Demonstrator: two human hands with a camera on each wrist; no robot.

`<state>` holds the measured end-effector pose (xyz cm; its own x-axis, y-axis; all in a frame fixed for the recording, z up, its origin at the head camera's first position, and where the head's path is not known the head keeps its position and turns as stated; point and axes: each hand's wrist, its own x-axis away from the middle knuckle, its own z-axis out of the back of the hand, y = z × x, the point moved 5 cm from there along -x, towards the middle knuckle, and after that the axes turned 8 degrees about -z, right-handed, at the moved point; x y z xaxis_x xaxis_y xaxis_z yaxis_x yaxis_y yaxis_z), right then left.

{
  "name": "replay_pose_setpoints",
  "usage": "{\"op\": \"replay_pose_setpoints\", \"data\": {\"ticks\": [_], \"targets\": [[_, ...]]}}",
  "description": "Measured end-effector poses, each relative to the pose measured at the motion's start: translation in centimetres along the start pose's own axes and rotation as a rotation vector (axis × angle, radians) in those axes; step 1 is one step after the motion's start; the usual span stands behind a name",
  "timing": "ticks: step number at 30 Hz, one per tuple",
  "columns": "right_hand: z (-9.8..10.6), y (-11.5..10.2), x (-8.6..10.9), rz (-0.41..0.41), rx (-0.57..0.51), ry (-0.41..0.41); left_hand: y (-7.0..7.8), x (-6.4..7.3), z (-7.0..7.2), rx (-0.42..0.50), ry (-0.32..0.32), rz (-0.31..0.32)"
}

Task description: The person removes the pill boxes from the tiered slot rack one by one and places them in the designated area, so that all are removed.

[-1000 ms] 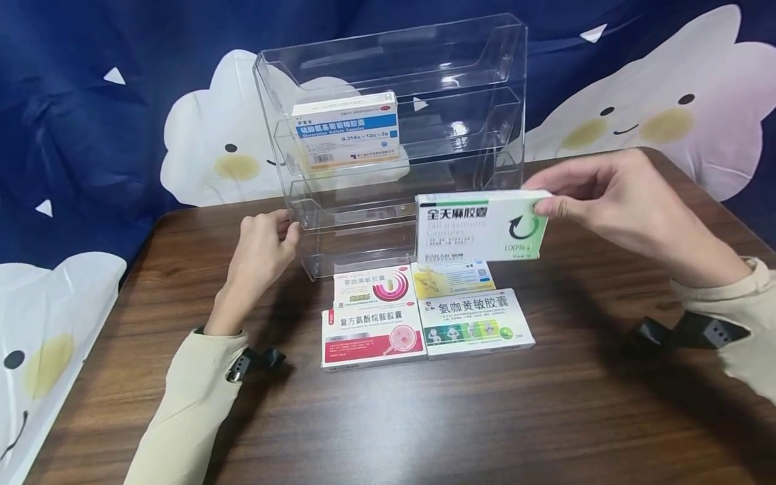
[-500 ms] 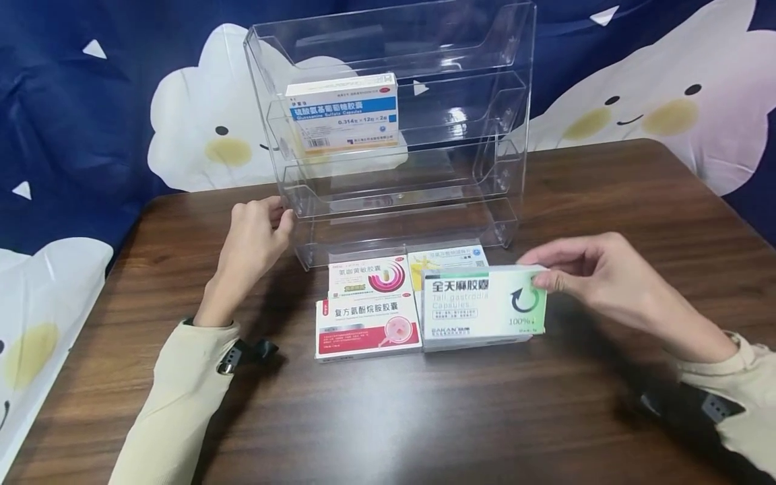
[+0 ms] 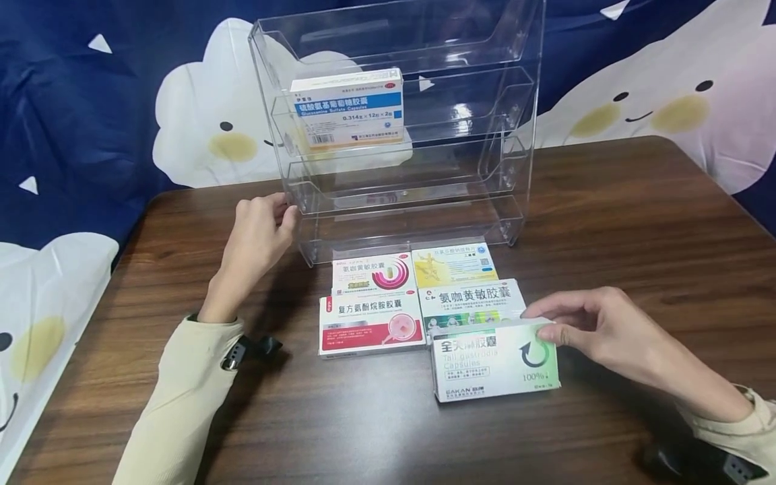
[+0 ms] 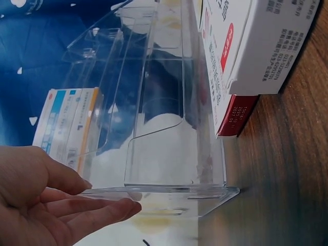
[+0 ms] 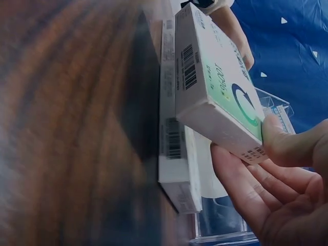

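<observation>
My right hand (image 3: 606,337) pinches a white and green medicine box (image 3: 497,364) by its right end, thumb on the printed face. In the right wrist view this box (image 5: 220,77) is tilted, with another carton (image 5: 174,169) lying below it. My left hand (image 3: 257,236) grips the left side panel of a clear acrylic rack (image 3: 406,195); in the left wrist view thumb and fingers (image 4: 97,210) lie on either side of the panel. A blue and white medicine box (image 3: 348,111) stands in an upper tier of the rack, at its left.
In front of the rack lie a pink and white box (image 3: 372,273), a red and white box (image 3: 370,323), a yellow and white box (image 3: 455,263) and a green and white box (image 3: 473,303). A blue cloud-print cloth (image 3: 79,135) hangs behind the wooden table (image 3: 339,424).
My right hand has brought the white and green box down and toward me, from before the rack to the near side of the lying boxes. The left hand keeps its grip on the rack.
</observation>
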<state>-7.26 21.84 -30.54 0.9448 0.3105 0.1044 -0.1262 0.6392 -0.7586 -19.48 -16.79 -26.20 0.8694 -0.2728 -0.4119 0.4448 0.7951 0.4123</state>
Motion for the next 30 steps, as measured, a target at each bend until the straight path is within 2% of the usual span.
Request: {"op": "replay_pose_setpoints", "data": {"ticks": [7,13,17,19,22,26,28,30], "targets": [[-1.1,0.6,0.5,0.002,-0.051,-0.112,0.0,0.0,0.0,0.004,-0.003,0.015],[-1.6,1.0,0.6,-0.077,0.001,-0.163,0.0,0.0,0.0,0.009,-0.006,0.022],[-1.6,0.8,0.6,-0.091,0.083,-0.098,0.0,0.0,-0.1,0.009,-0.006,0.026],[-1.6,0.5,0.7,-0.064,0.118,-0.036,-0.1,0.0,-0.1,0.010,-0.005,0.029],[-1.5,-0.2,1.0,0.022,0.188,0.093,-0.1,0.0,-0.2,0.014,-0.007,0.034],[-1.6,-2.1,1.8,0.240,0.291,0.255,-0.1,-0.1,-0.3,0.016,-0.011,0.038],[-2.1,-3.4,2.4,0.362,0.357,0.275,-0.1,-0.1,-0.2,0.010,-0.009,0.038],[-3.0,-4.5,3.0,0.464,0.414,0.226,-0.1,0.0,-0.1,0.006,-0.005,0.035]]}}
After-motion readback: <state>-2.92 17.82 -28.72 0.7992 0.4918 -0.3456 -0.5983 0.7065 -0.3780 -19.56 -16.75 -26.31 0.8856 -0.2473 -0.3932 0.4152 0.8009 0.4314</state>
